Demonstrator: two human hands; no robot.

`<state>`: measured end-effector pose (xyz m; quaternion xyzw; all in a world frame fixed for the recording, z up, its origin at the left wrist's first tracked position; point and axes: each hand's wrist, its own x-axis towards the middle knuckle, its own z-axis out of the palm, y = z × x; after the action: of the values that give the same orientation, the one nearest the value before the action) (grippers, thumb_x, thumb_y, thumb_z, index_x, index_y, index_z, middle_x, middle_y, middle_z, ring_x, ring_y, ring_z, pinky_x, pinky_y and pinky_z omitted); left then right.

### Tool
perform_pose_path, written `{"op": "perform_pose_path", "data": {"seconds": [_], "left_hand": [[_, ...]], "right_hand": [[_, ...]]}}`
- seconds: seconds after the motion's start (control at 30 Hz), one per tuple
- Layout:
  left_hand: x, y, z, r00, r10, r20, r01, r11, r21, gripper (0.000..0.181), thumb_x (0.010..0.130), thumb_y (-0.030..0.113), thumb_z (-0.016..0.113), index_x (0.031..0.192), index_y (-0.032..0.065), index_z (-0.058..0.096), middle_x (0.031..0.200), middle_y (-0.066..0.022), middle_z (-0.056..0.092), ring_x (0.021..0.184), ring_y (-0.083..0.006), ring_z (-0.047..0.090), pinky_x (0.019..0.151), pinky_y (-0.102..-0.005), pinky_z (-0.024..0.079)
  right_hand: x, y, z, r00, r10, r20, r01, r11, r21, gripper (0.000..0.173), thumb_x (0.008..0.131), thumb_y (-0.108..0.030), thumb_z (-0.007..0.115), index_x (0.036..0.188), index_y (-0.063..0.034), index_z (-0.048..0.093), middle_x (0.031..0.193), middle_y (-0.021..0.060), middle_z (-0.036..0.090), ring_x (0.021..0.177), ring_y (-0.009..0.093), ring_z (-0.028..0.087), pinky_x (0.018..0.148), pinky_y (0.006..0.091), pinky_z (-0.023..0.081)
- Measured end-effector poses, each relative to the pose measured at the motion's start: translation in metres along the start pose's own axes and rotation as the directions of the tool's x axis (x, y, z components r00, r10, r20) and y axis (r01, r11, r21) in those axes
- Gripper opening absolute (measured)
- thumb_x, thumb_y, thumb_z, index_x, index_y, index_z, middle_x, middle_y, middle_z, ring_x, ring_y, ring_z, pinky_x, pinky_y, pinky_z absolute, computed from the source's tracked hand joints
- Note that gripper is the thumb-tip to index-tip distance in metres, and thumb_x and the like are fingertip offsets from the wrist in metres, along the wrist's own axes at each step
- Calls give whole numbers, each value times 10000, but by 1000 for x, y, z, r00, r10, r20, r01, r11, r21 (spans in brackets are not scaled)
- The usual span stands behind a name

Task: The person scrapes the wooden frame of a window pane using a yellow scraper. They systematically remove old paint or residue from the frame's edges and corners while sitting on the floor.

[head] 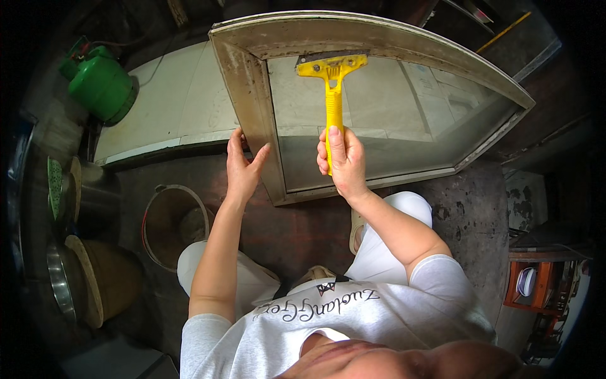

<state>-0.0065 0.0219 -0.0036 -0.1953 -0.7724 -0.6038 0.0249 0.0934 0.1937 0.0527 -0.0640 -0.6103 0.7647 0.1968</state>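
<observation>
Before me a framed glass window sash leans at an angle, its pale metal frame stained and dirty. My right hand grips the handle of a yellow scraper, thumb laid along it. The scraper's wide blade head points away from me, over the glass pane near the frame's far side. Whether the blade touches the glass or frame I cannot tell. On the frame's left side rests my left hand, thumb on the near face and fingers around the outer edge, some of them hidden.
A pale tiled slab lies behind the sash, with a green gas cylinder at its left. An open bucket stands by my left knee. Large pots line the left side. A wooden cabinet is at right.
</observation>
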Motion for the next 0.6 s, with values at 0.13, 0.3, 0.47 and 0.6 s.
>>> {"op": "perform_pose_path", "data": {"seconds": [0.13, 0.3, 0.47, 0.6], "left_hand": [[0, 7, 0, 999, -29, 22, 29, 999, 13, 593, 813, 179, 695, 1297, 57, 375, 1149, -96, 457, 1007, -207, 493, 849, -326, 438], [-1, 6, 1, 1000, -2, 5, 2, 997, 75, 599, 811, 187, 696, 1298, 58, 372, 1147, -104, 456, 1009, -216, 497, 847, -331, 444], [0, 3, 0, 1000, 11, -3, -10, 997, 74, 602, 798, 189, 708, 1288, 57, 384, 1137, -107, 466, 1006, -216, 496, 846, -332, 443], [-2, 6, 0, 999, -39, 10, 39, 999, 2, 591, 792, 181, 709, 1277, 55, 397, 1129, -110, 475, 1003, -218, 495, 859, -336, 433]], "right_hand": [[-1, -4, 3, 1000, 13, -12, -14, 1000, -22, 357, 974, -382, 418, 865, -43, 451, 643, 21, 455, 465, 74, 420, 411, 214, 355], [1, -7, 10, 1000, 0, -15, 0, 999, -32, 355, 974, -381, 417, 867, -44, 444, 641, 22, 453, 462, 75, 417, 410, 213, 352], [4, -2, 16, 1000, 7, 0, -7, 999, 51, 349, 973, -379, 424, 863, -48, 448, 639, 18, 457, 466, 73, 421, 413, 211, 357], [1, 0, 19, 999, -27, 30, 22, 985, 172, 346, 973, -378, 422, 856, -54, 456, 635, 11, 466, 463, 66, 431, 417, 202, 366]]}}
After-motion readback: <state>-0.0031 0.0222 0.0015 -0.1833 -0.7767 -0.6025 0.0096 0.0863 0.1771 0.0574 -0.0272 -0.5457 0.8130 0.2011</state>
